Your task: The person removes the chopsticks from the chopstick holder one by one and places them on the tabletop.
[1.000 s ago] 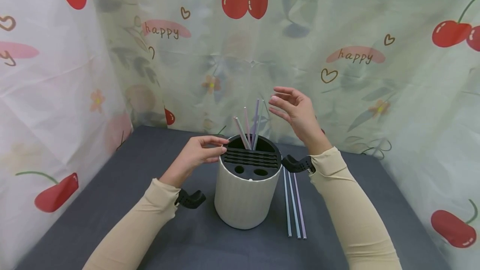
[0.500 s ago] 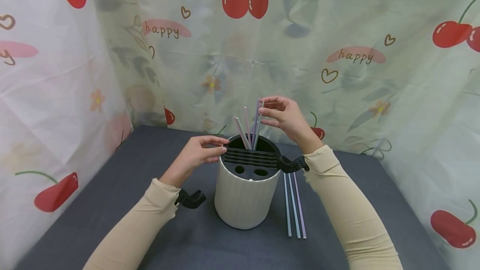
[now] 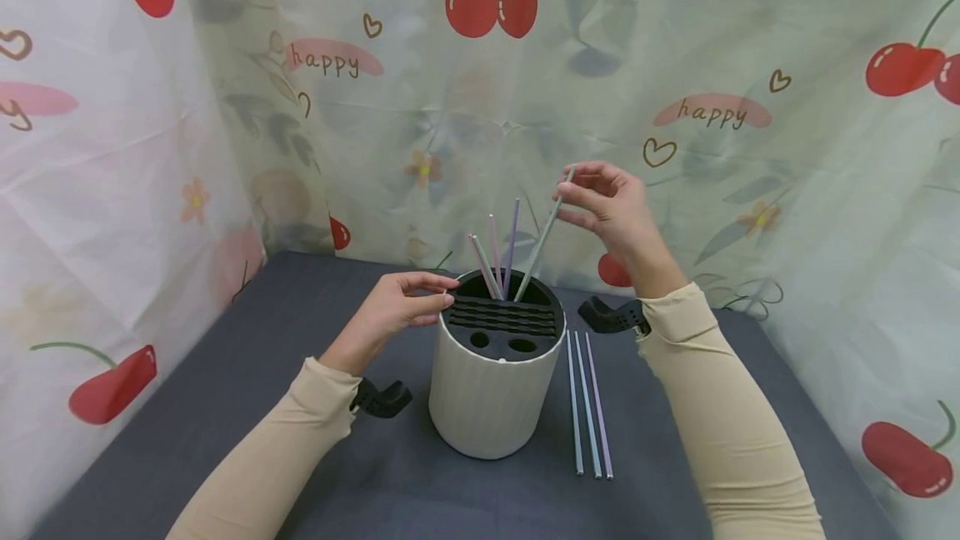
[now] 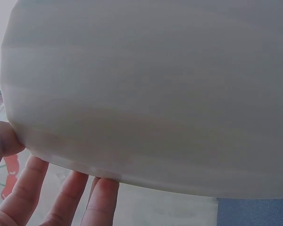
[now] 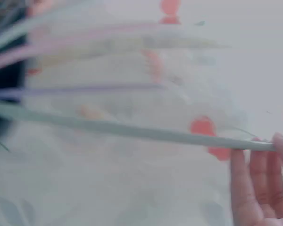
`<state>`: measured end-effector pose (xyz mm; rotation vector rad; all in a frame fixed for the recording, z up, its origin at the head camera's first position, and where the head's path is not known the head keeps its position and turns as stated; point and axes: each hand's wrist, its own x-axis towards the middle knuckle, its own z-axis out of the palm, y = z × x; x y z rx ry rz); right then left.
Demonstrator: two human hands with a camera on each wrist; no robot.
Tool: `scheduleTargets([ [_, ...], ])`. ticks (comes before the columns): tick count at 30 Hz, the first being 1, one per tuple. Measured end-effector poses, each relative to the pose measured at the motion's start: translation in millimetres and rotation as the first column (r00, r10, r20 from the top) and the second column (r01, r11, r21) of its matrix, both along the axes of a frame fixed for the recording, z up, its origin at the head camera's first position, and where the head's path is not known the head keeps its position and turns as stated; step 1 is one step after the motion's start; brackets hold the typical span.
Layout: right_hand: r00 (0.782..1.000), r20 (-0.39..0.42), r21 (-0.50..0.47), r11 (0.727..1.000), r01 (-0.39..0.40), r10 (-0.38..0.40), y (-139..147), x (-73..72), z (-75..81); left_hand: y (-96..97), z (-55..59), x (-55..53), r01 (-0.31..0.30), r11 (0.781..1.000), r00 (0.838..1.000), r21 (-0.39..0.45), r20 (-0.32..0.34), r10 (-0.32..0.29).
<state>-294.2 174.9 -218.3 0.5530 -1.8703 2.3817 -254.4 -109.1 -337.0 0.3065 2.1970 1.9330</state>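
A white round pen holder (image 3: 487,407) with a black slotted top (image 3: 501,344) stands on the table. My right hand (image 3: 617,211), raised to its upper right, pinches the top end of a thin pale green straw-like stick (image 3: 542,244). That stick leans right, its lower end hidden inside the holder's rear compartment. A purple stick (image 3: 512,232), a pink stick (image 3: 492,242) and other pale sticks (image 3: 482,258) stand in the same compartment. My left hand (image 3: 393,302) touches the holder's left rim with extended fingertips; the left wrist view shows fingers (image 4: 101,200) against the white wall (image 4: 146,94).
Three thin sticks (image 3: 588,407) lie side by side on the dark grey tablecloth (image 3: 360,473), right of the holder. Printed curtains (image 3: 480,90) with cherries enclose the table at the back and sides. Each wrist wears a black band.
My right hand came left to the sticks, took hold of the pale green one, then moved up and right, tilting and lifting it. My left hand stayed at the rim.
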Motion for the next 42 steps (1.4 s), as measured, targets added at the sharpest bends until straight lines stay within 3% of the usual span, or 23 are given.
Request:
scheduleTargets([
  [2, 0.998, -0.057, -0.118, 0.993, 0.019, -0.026, 14, 2.9, 14.1, 0.4, 0.2, 0.1, 0.000, 1.000, 1.000, 0.001, -0.001, 0.000],
  [6, 0.985, -0.125, -0.308, 0.948, 0.079, -0.123, 47, 9.8, 39.6, 0.6, 0.5, 0.2, -0.005, 1.000, 1.000, 0.001, 0.000, 0.005],
  [8, 0.977, -0.113, -0.351, 0.927, 0.130, -0.180, 64, 11.3, 46.3, 0.5, 0.6, 0.1, -0.008, 1.000, 1.000, 0.000, 0.001, 0.008],
  [11, 0.972, -0.051, -0.319, 0.926, 0.203, -0.231, 88, 7.5, 41.4, -0.1, 0.7, -0.4, -0.007, 1.000, 1.000, -0.004, 0.000, 0.007],
  [14, 0.965, 0.020, -0.181, 0.948, 0.260, -0.261, 107, -4.4, 15.1, -1.7, 0.8, -0.5, -0.011, 1.000, 1.000, -0.003, -0.002, 0.011],
  [16, 0.961, 0.071, -0.042, 0.961, 0.272, -0.269, 116, -13.8, -10.8, -3.0, 1.0, -0.3, -0.014, 1.000, 1.000, 0.001, -0.004, 0.014],
  [18, 0.953, 0.129, 0.126, 0.958, 0.259, -0.275, 122, -22.0, -41.0, -3.4, 1.0, -0.2, -0.011, 1.000, 1.000, 0.005, -0.008, 0.011],
  [21, 0.931, 0.214, 0.374, 0.905, 0.202, -0.297, 128, -30.4, -85.1, -2.8, 1.4, 0.4, -0.003, 1.000, 1.000, 0.009, -0.009, 0.003],
  [24, 0.905, 0.276, 0.545, 0.829, 0.130, -0.323, 131, -36.1, -125.1, -2.0, 2.0, 0.7, 0.004, 1.000, 1.000, 0.012, 0.002, -0.004],
  [29, 0.869, 0.329, 0.651, 0.755, 0.074, -0.369, 129, -40.3, -178.2, -1.7, 2.5, 0.8, 0.011, 1.000, 1.000, 0.006, 0.003, -0.011],
  [33, 0.849, 0.340, 0.703, 0.709, 0.056, -0.404, 124, -39.6, -208.5, -1.5, 2.6, 0.8, 0.013, 1.000, 1.000, 0.006, 0.005, -0.013],
  [37, 0.837, 0.317, 0.739, 0.669, 0.076, -0.446, 120, -37.7, -224.8, -1.3, 2.6, 1.0, 0.012, 1.000, 1.000, 0.008, 0.007, -0.013],
  [42, 0.822, 0.298, 0.779, 0.621, 0.084, -0.485, 116, -37.2, -233.1, -1.2, 1.6, 0.6, 0.012, 1.000, 1.000, 0.009, 0.004, -0.012],
])
